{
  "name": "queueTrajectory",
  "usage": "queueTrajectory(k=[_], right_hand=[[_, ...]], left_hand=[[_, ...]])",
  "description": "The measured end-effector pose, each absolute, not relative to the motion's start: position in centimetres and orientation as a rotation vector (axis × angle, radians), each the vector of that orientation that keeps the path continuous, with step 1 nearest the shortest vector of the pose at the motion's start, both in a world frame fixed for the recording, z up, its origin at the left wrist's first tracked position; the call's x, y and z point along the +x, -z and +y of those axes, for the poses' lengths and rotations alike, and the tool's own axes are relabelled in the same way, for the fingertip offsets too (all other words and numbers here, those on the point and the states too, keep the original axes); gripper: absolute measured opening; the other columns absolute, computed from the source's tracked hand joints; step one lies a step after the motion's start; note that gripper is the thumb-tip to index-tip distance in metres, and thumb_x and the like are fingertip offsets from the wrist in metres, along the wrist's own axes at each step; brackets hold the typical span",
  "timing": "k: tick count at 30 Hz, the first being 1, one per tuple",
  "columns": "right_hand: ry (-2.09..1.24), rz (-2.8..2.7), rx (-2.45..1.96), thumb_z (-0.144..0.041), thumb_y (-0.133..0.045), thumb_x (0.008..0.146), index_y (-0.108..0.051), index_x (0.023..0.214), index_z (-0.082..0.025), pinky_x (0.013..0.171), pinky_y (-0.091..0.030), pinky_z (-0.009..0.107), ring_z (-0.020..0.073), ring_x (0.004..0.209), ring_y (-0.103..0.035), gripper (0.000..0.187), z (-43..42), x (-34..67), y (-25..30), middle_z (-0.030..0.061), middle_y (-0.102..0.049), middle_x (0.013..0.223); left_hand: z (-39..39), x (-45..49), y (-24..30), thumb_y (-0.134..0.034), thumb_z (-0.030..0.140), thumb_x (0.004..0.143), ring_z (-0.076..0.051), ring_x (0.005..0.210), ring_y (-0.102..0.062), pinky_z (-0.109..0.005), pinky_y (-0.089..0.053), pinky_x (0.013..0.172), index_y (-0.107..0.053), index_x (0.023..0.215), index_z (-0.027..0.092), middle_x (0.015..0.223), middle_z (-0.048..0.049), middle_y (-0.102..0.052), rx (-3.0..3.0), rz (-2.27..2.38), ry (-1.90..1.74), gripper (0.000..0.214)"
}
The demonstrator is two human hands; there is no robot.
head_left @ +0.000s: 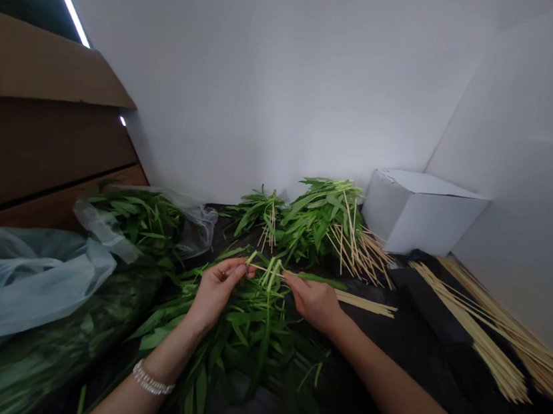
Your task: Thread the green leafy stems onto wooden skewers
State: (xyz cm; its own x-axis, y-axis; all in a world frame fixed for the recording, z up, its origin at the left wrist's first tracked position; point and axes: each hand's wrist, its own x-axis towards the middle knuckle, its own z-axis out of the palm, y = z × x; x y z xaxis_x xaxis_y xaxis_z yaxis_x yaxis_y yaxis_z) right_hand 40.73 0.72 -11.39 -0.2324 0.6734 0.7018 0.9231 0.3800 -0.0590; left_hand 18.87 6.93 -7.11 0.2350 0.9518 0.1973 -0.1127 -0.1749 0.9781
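Observation:
A thin wooden skewer point(259, 268) spans the gap between my two hands, with several pale green stems point(273, 275) threaded across it. Its right part is in the closed fingers of my right hand point(316, 302). At its left end, my left hand point(216, 289) pinches a short green stem point(251, 256); whether the skewer pierces that stem I cannot tell. Leaves of the threaded greens hang down below the skewer. Directly beneath my hands lies a loose heap of long-leaved greens point(236, 330). Some bare skewers point(365, 303) lie just beyond my right wrist.
Skewered greens point(318, 215) are piled by the wall, beside a white box point(427, 212). Bundles of skewers point(486, 347) lie at right near a black block point(430, 306). Clear plastic bags point(19, 289) of greens stand at left, before a cardboard box point(37, 144).

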Motion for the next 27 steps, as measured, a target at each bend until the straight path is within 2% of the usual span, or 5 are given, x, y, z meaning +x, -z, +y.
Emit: queueTrajectory(k=[27], right_hand=[[0.490,-2.003,-1.408,-0.015,-0.047,0.087,-0.063,0.119,-0.023,0.060,-0.050,0.019,0.0130,0.065,-0.068,0.037,0.60,40.38,11.35,0.0046,-0.074,0.085]], left_hand=[[7.21,18.71,7.53,-0.078,0.039,0.069,-0.021,0.081,-0.071,-0.034,-0.053,0.083,-0.073,0.094,0.015,0.090,-0.0093,-0.077,1.368,0.847,-1.175,0.035]])
